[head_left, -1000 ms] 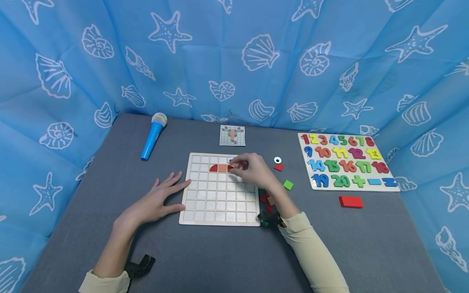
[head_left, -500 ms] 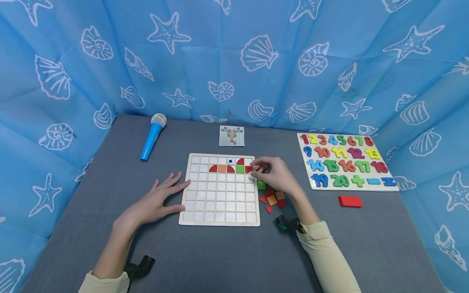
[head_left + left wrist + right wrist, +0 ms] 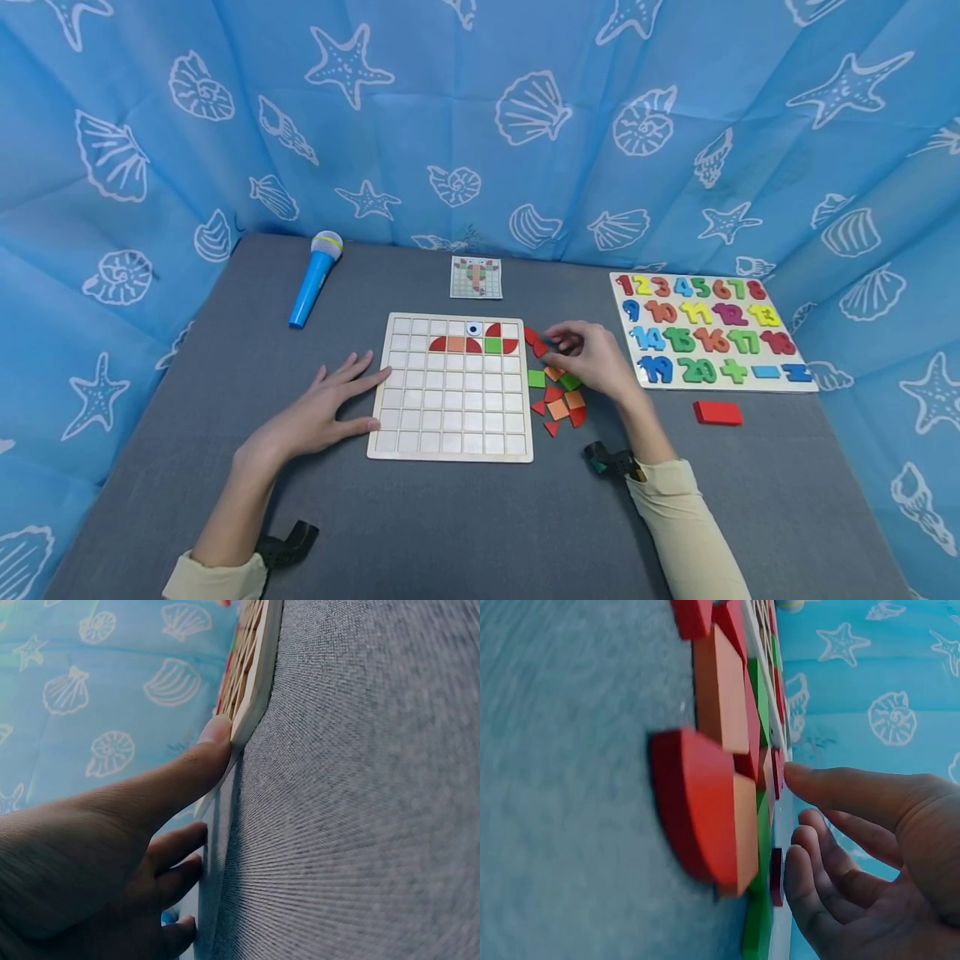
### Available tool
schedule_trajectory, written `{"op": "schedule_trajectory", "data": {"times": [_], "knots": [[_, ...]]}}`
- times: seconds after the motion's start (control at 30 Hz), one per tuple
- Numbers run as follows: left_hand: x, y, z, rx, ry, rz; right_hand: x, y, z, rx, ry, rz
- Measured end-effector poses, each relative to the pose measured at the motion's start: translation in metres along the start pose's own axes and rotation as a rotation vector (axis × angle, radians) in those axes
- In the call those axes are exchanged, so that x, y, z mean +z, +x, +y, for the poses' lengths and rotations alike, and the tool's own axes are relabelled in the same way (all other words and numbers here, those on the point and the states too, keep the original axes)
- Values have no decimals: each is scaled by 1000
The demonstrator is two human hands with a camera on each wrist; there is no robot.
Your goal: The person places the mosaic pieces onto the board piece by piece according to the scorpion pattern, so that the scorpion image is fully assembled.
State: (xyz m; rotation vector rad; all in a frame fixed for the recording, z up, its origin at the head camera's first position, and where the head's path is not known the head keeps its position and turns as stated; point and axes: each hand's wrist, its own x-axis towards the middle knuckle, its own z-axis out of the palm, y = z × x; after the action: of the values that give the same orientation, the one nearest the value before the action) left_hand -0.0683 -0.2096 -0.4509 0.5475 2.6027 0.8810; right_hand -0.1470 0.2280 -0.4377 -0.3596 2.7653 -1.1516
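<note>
A pale gridded wooden board [image 3: 442,408] lies flat in the head view. Its upper rows bear an eye piece [image 3: 474,328], an orange square [image 3: 455,343], a green square [image 3: 492,344] and several red quarter-circles. My left hand [image 3: 333,408] touches the board's left edge, fingers spread; the left wrist view shows the thumb [image 3: 215,733] on its rim. Right of the board, my right hand [image 3: 588,354] hovers at loose red pieces [image 3: 540,348]. In the right wrist view its thumb and fingers stand apart with nothing seen between them. Nearby lies a red quarter-circle [image 3: 705,806].
More loose pieces, such as an orange square [image 3: 557,408] and a green square [image 3: 536,379], lie beside the board. A pattern card [image 3: 476,277] is behind it. Around these are a toy microphone [image 3: 311,287], a number puzzle [image 3: 802,387] and a red block [image 3: 718,413].
My right hand has moved right, off the board to the loose pieces, uncovering the eye piece and the red and green pieces at the board's upper right. The left hand stays put.
</note>
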Motion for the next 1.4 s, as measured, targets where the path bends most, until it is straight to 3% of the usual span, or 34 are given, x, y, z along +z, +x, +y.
{"op": "schedule_trajectory", "data": {"times": [0.47,0.77,1.0,1.27,1.4], "knots": [[0,0,0,-1,-4,3,-9,-7,12,14,-50,-148],[0,0,-1,-4,-7,-1,-1,-9,9,-86,-89,-181],[6,1,-11,48,-24,43,3,-6,1,-187,-133,-216],[0,-1,-2,11,-17,16,2,-6,-6,-165,-101,-274],[2,0,-5,39,-38,28,1,-6,-9,-170,-77,-255]]}}
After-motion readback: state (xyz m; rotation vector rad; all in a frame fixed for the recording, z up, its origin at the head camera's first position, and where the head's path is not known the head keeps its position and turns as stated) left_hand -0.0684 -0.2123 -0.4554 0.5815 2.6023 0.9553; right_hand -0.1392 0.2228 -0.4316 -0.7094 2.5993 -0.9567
